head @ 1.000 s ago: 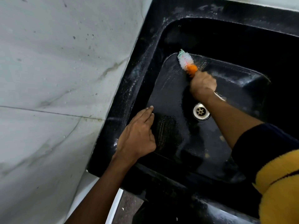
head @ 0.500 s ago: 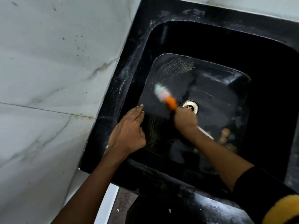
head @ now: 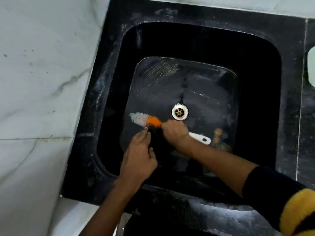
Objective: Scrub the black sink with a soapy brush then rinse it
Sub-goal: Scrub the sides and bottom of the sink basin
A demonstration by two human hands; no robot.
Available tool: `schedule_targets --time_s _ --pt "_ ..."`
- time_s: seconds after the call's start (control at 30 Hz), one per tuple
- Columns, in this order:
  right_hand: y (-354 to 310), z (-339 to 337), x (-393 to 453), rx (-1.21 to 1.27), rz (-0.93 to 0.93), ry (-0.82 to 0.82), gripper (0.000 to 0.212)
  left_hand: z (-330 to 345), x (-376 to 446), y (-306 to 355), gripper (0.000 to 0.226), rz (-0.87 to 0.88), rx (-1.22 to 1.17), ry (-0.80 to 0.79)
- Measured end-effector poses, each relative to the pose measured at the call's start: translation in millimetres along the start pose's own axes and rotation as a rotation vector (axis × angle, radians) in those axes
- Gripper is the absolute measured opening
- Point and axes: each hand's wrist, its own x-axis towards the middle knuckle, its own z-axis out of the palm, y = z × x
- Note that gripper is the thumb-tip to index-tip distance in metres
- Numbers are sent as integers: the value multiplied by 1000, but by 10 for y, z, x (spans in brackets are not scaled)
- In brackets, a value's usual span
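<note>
One black sink (head: pixel 105 103), one brush (head: pixel 144 119) gripped by right hand (head: pixel 175 132), left hand (head: pixel 139 157) fingers straight

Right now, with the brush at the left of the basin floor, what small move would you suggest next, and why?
Probably sweep the brush, gripped by the right hand, rightward past the drain toward the brownish residue near the right wall of the sink. That patch looks unscrubbed, while soapy streaks already mark the far floor.

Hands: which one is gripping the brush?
The right hand grips the brush by its white handle; the left hand holds nothing, fingers extended beside the bristles.
</note>
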Motion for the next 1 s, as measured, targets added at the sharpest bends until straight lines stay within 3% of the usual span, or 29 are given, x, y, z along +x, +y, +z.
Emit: schedule_targets --time_s 0.07,0.17,0.23,0.3,0.4,0.47,0.67,0.73,0.9,1.0 --pt "404 -138 125 56 198 62 27 80 3 94 59 13 -11 -24" --pt "1284 -384 341 278 740 225 28 177 -9 220 61 -1 -61 -49" --pt "1503 -393 379 396 916 278 32 229 -17 337 64 14 -93 -80" --pt "1191 -277 413 370 797 258 28 304 -14 450 68 68 -96 -115" --pt "515 -78 335 278 400 90 26 396 0 541 78 128 -63 -183" --pt "507 -72 268 252 299 80 26 414 -3 505 83 125 -54 -195" --pt "1698 -231 93 671 1045 280 34 425 -5 515 90 161 -87 -186" --pt "1514 -212 158 701 1038 287 32 446 3 519 91 165 -76 -190" --pt "574 -150 404 529 536 123 28 439 23 530 92 152 -53 -218" --pt "912 -182 285 563 698 171 29 443 29 534 93 153 -30 -217"
